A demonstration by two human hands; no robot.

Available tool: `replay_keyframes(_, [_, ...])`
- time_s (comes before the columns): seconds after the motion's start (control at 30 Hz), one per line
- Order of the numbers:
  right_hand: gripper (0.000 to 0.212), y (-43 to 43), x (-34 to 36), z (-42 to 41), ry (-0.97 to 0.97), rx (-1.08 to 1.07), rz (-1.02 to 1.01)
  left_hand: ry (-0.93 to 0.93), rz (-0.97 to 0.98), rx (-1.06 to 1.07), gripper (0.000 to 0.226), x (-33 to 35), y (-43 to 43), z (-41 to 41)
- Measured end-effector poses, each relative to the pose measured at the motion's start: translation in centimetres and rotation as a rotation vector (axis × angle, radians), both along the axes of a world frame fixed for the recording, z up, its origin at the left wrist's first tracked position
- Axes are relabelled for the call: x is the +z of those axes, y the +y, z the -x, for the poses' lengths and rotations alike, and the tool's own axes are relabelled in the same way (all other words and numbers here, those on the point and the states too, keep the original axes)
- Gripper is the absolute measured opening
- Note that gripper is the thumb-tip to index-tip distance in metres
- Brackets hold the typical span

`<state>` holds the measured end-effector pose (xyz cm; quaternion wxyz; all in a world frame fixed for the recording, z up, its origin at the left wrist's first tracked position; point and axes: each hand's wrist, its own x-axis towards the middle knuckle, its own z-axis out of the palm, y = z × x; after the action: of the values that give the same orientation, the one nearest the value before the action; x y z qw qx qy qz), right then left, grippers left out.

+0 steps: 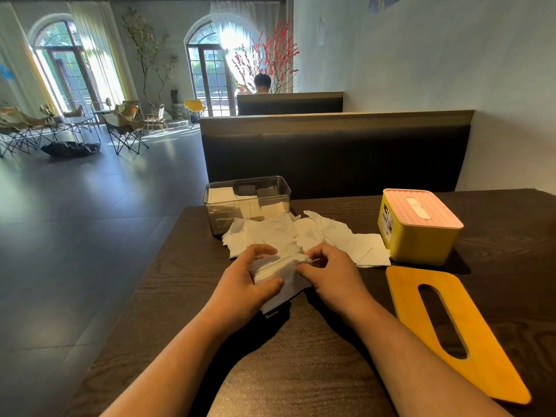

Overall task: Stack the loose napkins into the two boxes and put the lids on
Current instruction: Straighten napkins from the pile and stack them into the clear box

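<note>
A heap of loose white napkins (304, 233) lies spread on the dark wooden table (301, 371). My left hand (243, 284) grips a small bundle of napkins (281, 273) from the left. My right hand (331, 275) pinches the same bundle at its right edge. Behind the heap stands a clear plastic box (219, 216) without a lid, holding some napkins. To the right stands a yellow box (421, 239) with a pink slotted lid (421, 207) on it. A flat yellow lid (457, 329) with a long slot lies on the table at the right.
The table's left edge runs diagonally, with open floor beyond it. A dark bench backrest (334, 155) stands right behind the table and a wall (496, 85) borders the right side. A person sits far back at another booth.
</note>
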<state>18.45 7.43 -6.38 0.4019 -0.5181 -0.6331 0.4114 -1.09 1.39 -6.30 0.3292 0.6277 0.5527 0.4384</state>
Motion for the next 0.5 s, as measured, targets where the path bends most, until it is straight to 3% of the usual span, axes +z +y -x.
replay_keyframes(0.13, [0.022, 0.36, -0.20, 0.18, 0.042, 0.005, 0.026, 0.007, 0.009, -0.019, 0.051, -0.06, 0.04, -0.06])
replay_keyframes(0.3, [0.073, 0.38, -0.09, 0.51, 0.118, 0.161, 0.084, 0.001, 0.011, -0.043, 0.054, 0.02, -0.06, -0.18])
replay_keyframes(0.5, [0.072, -0.05, 0.16, 0.56, 0.126, 0.269, 0.129, -0.060, 0.036, -0.063, 0.058, 0.02, -0.15, -0.28])
